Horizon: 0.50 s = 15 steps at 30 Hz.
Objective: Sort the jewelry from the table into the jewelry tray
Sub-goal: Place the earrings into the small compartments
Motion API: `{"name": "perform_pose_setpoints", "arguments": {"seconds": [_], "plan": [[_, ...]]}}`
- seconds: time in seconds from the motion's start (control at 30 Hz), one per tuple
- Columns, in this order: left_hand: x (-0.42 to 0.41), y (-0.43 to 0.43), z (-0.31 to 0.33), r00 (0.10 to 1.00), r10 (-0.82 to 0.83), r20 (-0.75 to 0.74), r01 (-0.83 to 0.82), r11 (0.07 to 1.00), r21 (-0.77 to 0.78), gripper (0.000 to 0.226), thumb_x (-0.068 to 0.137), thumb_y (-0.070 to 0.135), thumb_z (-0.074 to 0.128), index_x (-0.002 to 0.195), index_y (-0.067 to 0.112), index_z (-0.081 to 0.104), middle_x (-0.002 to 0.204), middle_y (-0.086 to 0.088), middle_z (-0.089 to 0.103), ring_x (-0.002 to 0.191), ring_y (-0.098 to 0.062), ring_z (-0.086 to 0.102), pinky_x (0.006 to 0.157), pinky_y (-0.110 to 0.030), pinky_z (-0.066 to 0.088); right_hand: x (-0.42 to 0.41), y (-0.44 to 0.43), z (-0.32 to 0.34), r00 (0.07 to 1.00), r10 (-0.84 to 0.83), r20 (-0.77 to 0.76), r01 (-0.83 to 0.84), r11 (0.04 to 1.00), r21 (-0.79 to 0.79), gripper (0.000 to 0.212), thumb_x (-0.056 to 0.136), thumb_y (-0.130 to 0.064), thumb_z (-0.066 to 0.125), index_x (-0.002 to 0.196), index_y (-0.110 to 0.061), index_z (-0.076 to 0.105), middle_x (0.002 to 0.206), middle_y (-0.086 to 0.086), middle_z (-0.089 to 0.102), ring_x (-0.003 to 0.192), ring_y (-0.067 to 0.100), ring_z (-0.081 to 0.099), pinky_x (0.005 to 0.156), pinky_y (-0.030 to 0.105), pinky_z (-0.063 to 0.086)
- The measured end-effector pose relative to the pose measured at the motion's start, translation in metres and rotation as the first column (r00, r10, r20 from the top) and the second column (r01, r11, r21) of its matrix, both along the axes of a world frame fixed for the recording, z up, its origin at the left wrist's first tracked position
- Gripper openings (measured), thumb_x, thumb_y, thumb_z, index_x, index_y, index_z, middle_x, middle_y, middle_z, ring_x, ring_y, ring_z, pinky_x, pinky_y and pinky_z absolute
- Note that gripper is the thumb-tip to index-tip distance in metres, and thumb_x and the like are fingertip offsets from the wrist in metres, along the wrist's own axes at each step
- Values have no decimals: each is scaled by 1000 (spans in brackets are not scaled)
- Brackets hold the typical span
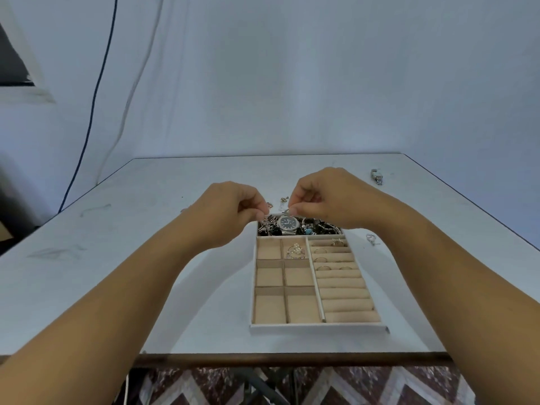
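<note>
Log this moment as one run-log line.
left hand: pinching chain | right hand: pinching chain | over tray back section | watch in tray

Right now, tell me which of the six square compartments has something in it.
The far right square compartment, beside the ring rolls: it holds a pearl cluster piece. The other five look bare.

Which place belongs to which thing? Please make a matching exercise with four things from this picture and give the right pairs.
Things:
1. watch
2. pearl piece
3. rings
4. metal band

Places:
A. on the table, far right corner, outside the tray
B. in the tray's padded roll section, right side
C. in the tray's long far compartment, among dark jewelry
D. in a small square compartment, upper row

Pairs: 1-C, 2-D, 3-B, 4-A
</note>
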<state>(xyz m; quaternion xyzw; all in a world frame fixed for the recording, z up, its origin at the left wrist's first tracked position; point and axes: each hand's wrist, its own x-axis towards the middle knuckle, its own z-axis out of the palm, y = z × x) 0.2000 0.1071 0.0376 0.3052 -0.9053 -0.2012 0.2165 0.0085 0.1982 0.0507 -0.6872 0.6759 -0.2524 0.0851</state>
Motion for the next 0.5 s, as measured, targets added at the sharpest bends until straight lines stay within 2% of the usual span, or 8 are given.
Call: {"name": "perform_pose_setpoints", "arguments": {"seconds": [0.07, 0.17, 0.3, 0.4, 0.5], "plan": [[3, 1, -6, 1000, -10, -14, 10, 1000, 17, 9, 87, 19, 67, 86, 28, 70, 76, 14, 67, 76, -4, 61, 72, -16, 48, 3, -2, -4, 1000, 15, -11, -15, 999, 31, 5, 83, -31, 70, 85, -27, 71, 73, -16, 66, 65, -10, 58, 59, 6, 43], [3, 1, -15, 1000, -26, -17, 26, 998, 58, 9, 86, 20, 67, 86, 28, 70, 75, 13, 68, 73, -2, 61, 66, -6, 45, 4, -4, -9, 1000, 28, -3, -28, 998, 61, 5, 84, -32, 70, 85, -27, 70, 73, -17, 66, 67, -11, 58, 60, 4, 42], [0, 0, -23, 1000, -31, -2, 31, 996, 85, 12, 84, 18, 66, 80, 29, 70, 73, 14, 69, 72, 2, 62, 63, -3, 44, 3, -7, -15, 1000, 23, 1, -23, 997, 68, 6, 83, -36, 69, 83, -30, 70, 78, -13, 68, 74, 1, 61, 70, 19, 50], [-3, -1, -26, 998, -53, 40, 51, 997, 58, 12, 85, 17, 64, 83, 27, 71, 74, 14, 68, 73, -1, 63, 67, -9, 48, 3, -8, -20, 999, 31, 11, -31, 998, 62, 5, 84, -35, 69, 83, -30, 70, 79, -12, 68, 74, 3, 62, 72, 25, 52], [-5, -5, -30, 989, -74, 128, 67, 996, 54, 16, 87, 16, 60, 82, 27, 69, 76, 15, 69, 76, -5, 64, 76, -25, 53, 3, -9, -21, 999, 35, 19, -36, 998, 47, 6, 84, -34, 68, 84, -28, 70, 80, -13, 68, 76, 3, 62, 75, 27, 54]]}}
